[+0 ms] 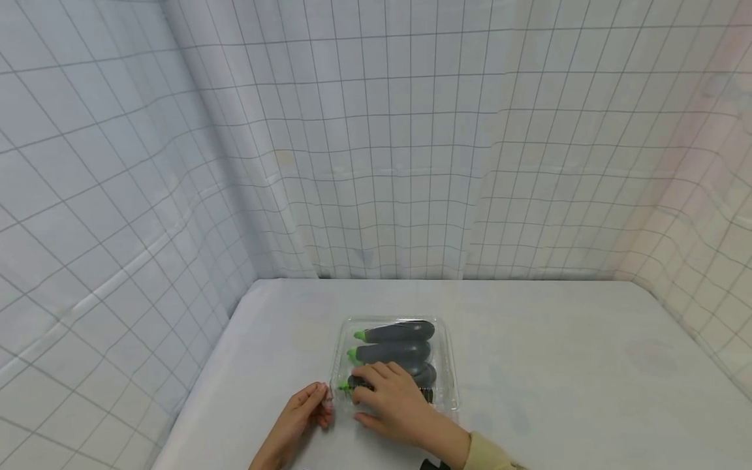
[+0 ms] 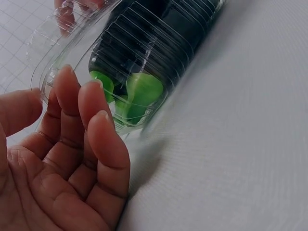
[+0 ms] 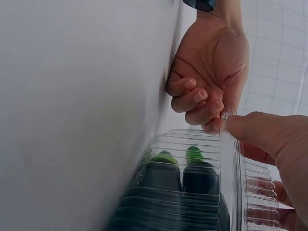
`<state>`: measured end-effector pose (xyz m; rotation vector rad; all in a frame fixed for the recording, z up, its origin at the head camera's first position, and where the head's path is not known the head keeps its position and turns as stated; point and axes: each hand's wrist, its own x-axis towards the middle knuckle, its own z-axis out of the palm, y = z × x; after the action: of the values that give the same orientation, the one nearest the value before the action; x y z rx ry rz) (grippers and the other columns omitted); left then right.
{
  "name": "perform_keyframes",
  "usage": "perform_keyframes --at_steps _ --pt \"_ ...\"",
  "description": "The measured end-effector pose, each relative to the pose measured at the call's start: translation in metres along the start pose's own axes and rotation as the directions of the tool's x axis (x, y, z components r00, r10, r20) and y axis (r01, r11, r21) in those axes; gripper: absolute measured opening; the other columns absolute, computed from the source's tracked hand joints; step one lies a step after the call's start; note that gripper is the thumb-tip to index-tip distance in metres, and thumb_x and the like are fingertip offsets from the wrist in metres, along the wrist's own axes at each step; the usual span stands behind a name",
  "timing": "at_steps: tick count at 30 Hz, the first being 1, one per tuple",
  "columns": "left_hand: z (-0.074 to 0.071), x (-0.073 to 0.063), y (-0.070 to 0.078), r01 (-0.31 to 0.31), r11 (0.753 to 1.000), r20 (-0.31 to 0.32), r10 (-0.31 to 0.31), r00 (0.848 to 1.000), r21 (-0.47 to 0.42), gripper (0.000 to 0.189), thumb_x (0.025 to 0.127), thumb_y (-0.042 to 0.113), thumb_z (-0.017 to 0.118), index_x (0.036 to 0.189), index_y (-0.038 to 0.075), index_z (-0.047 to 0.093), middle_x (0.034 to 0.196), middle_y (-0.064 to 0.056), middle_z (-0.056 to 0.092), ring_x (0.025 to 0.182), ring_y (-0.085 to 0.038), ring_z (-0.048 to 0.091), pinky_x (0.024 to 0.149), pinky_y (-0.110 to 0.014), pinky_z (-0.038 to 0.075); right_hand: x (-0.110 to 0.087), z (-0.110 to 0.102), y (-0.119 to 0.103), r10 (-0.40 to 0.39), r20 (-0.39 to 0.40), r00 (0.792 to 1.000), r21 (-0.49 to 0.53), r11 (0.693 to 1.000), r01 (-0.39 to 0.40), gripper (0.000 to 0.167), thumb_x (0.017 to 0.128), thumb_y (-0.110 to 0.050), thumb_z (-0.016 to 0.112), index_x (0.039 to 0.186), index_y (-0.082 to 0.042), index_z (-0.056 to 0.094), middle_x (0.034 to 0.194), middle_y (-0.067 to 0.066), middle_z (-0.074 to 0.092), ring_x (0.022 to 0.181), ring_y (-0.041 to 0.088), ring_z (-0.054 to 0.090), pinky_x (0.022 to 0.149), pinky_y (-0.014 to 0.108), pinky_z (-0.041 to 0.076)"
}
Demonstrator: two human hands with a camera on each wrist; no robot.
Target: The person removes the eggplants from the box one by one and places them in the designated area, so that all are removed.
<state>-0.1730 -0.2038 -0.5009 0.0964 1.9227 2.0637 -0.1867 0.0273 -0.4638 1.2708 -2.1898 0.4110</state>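
Note:
Several dark eggplants (image 1: 393, 352) with green stems lie side by side in a clear ribbed plastic box (image 1: 452, 365), its clear lid on top. My left hand (image 1: 299, 414) pinches the rim at the box's near left corner between thumb and forefinger; its other fingers curl loosely beside the wall. Over the near part of the lid, my right hand (image 1: 396, 405) bends its fingers, hiding part of the front eggplants. In the right wrist view, the right thumb (image 3: 255, 127) presses the rim near the left hand's fingertips, with fingers behind on the lid.
The box stands on a white-covered table (image 1: 546, 365). White curtains with a dark grid (image 1: 382, 163) hang behind and along both sides. A black item (image 1: 435, 465) shows by the right wrist at the bottom edge.

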Motion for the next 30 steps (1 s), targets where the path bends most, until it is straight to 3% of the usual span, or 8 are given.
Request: perform_keyframes --at_steps 9,22,30 --pt "-0.0001 -0.0019 -0.0007 -0.007 1.000 0.040 0.007 0.999 0.010 0.027 0.103 0.029 0.042 0.092 0.007 0.053 0.079 -0.001 0.054 0.069 -0.013 0.054 0.063 -0.025 0.046 0.0006 0.0066 -0.0021 0.027 -0.030 0.999 -0.010 1.000 -0.028 0.029 0.070 -0.037 0.083 0.081 -0.026 0.058 0.114 -0.003 0.059 0.090 0.011 0.051 0.070 0.025 0.035" --pt "-0.0021 0.0000 0.0000 -0.015 1.000 0.051 0.014 0.999 0.006 0.026 0.104 0.028 0.041 0.093 0.007 0.052 0.081 -0.002 0.053 0.071 -0.014 0.055 0.064 -0.025 0.046 0.0036 0.0083 -0.0025 0.046 -0.113 0.992 0.033 0.999 -0.043 0.026 0.067 -0.034 0.085 0.076 -0.025 0.062 0.108 -0.004 0.062 0.084 0.010 0.056 0.069 0.024 0.040" --pt "-0.0018 -0.0004 -0.0002 -0.024 1.000 0.063 0.024 0.998 0.009 0.025 0.104 0.027 0.040 0.092 0.009 0.052 0.080 -0.001 0.053 0.071 -0.013 0.055 0.064 -0.025 0.046 0.0044 0.0080 0.0000 0.052 -0.088 0.995 0.027 0.998 -0.050 0.026 0.065 -0.040 0.084 0.075 -0.026 0.064 0.107 -0.005 0.062 0.081 0.009 0.054 0.068 0.023 0.039"
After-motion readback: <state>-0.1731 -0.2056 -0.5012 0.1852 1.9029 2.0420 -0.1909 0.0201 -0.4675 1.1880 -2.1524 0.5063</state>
